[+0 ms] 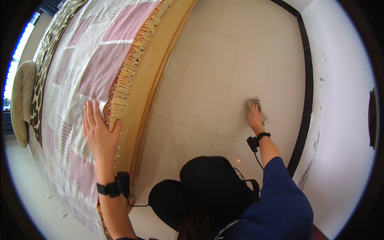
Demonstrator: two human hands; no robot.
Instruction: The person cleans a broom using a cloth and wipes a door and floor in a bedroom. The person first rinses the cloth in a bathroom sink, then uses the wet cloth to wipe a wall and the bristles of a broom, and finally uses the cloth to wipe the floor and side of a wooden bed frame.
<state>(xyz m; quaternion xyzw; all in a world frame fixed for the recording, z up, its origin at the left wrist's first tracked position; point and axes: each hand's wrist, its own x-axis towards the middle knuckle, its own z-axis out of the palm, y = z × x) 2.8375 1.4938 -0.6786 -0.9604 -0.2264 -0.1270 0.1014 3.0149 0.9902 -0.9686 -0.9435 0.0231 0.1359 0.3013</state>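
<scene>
My right hand (255, 117) presses a crumpled grey-beige cloth (254, 100) down on the tiled floor (198, 81). Part of that cloth is hidden under my fingers and palm. On the bed's near edge my left hand (100, 132) rests flat, its fingers slightly spread over a pink and white checked bedspread (118, 63). Its thumb touches the yellow fringe (121, 99) along the spread's border. Below the fringe runs the bed's light wooden side board (150, 75).
A black skirting strip (308, 81) borders the white wall (339, 90) on the right; the wall's paint flakes near its base. A folded beige quilt or pillow (22, 99) and a leopard-patterned cover (51, 45) lie on the bed's far side. Cords run from both wrist bands.
</scene>
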